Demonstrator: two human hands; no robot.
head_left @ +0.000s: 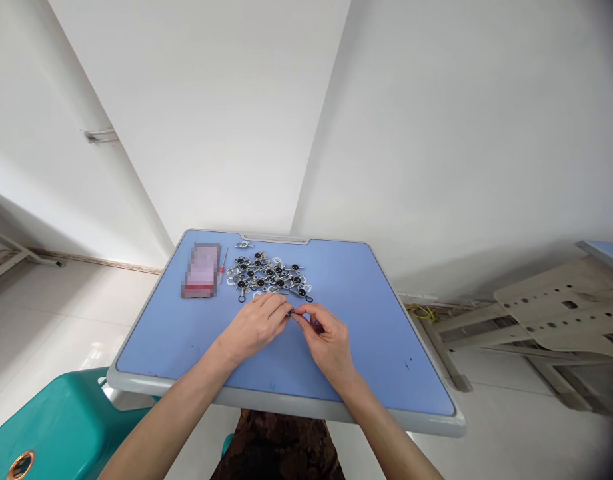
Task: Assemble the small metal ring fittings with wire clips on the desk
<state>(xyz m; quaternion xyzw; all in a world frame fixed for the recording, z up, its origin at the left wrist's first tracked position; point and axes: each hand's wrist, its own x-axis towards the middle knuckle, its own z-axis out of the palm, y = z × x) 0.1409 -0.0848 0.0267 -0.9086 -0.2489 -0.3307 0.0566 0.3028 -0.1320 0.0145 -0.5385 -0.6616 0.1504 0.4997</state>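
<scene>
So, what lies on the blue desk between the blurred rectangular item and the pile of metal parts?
A slim red-and-silver tool, probably a screwdriver, lies between the blurred rectangular item and the pile of metal parts, in the head view.

One left hand (259, 321), one right hand (331, 340); one small part (291, 312) at their fingertips. Beyond the hands: black-disc metal pieces (260, 283), at least twelve; overlap bars exact count. Beyond and left of left hand: one slim tool (224, 259), one blurred flat rectangle (201, 270). Blue tabletops (356, 287): two, beneath both hands and far right of them. Left of left hand: one teal stool (61, 413).
</scene>
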